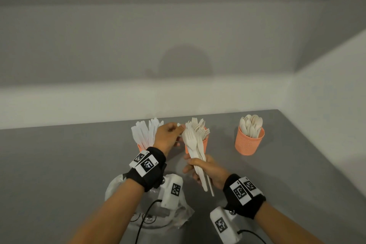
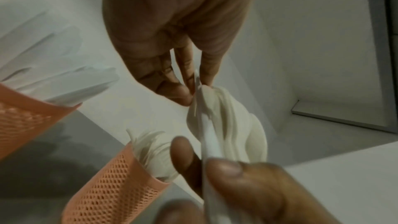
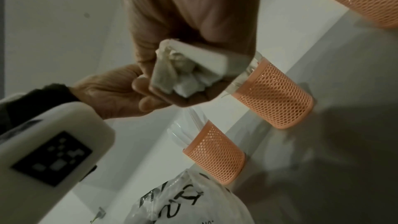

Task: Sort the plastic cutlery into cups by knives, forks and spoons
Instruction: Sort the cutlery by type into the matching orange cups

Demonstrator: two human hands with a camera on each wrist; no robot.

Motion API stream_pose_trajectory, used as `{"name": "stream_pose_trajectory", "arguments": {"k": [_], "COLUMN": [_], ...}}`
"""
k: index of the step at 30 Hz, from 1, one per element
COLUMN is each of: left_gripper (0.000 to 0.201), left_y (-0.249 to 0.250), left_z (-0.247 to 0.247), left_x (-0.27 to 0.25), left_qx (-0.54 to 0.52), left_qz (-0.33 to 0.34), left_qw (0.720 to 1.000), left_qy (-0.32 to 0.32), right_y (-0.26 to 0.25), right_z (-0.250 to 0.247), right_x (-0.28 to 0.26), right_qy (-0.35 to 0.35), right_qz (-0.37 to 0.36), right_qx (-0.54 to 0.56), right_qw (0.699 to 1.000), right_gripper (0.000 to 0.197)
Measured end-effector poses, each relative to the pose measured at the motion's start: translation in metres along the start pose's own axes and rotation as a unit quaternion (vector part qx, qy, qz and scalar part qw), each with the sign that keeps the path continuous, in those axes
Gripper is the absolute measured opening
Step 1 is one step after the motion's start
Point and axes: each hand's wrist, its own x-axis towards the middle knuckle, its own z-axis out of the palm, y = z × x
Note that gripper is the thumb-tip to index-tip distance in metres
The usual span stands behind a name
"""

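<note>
Right hand (image 1: 206,168): grip wrapped round the handles of a bundle of forks (image 1: 195,144), heads fanned upward just in front of the middle cup (image 1: 205,142); one thinner handle pokes out lowest among the handle ends.
Left hand (image 1: 168,134): grip narrow, fingertips (image 2: 187,98) pinching the tip of one slim piece at the top of the bundle, just left of the middle cup; knife or fork not clear from the wrist view.
Middle cup: orange mesh, already holding forks, on the grey worktop (image 1: 59,164).
Knife cup (image 1: 141,147): left of the middle cup, mostly hidden behind the left wrist, packed with knives (image 1: 146,133).
Spoon cup (image 1: 249,142): well right of the middle cup, full of spoons (image 1: 251,127).
Plastic bag (image 1: 178,216): crumpled, nearer than the middle cup, under the left forearm.
Handling: light, thin, smooth pieces, likely slippery against one another and prone to nesting; tines bendy and apt to snag on neighbours.
Where to hold: probably best at the flat handle for the bundle, and at the blade or neck for drawing a single piece straight out.
Risk: loosening the bundle grip could spill the rest.
</note>
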Motion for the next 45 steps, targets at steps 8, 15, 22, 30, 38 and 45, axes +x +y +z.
{"name": "stream_pose_trajectory", "arguments": {"k": [8,15,22,30,38,45], "left_gripper": [0.011,0.023,0.017,0.023,0.027,0.032], "left_y": [-0.002,-0.005,0.028,0.019,-0.047,-0.059], "left_z": [-0.011,-0.014,-0.07,-0.099,-0.082,-0.072], "left_x": [0.003,-0.004,0.006,0.013,0.031,0.024], "left_qx": [-0.027,0.068,0.063,0.235,0.307,0.473], "left_qz": [-0.012,0.013,0.178,0.328,0.248,0.236], "left_qw": [0.999,0.997,0.967,0.883,0.898,0.828], "left_qy": [0.032,0.018,0.171,0.24,0.196,0.188], "right_y": [0.0,0.005,0.012,0.014,0.008,0.004], "right_z": [0.001,0.004,0.0,-0.004,0.001,-0.001], "right_x": [0.002,0.01,0.018,0.025,0.022,0.017], "right_qy": [-0.002,0.025,0.057,-0.001,-0.048,-0.085], "right_qz": [0.012,-0.001,0.038,0.065,0.071,0.065], "right_qx": [0.096,0.045,0.074,0.156,0.134,0.134], "right_qw": [0.995,0.999,0.995,0.986,0.987,0.985], "right_gripper": [0.014,0.016,0.009,0.019,0.008,0.032]}}
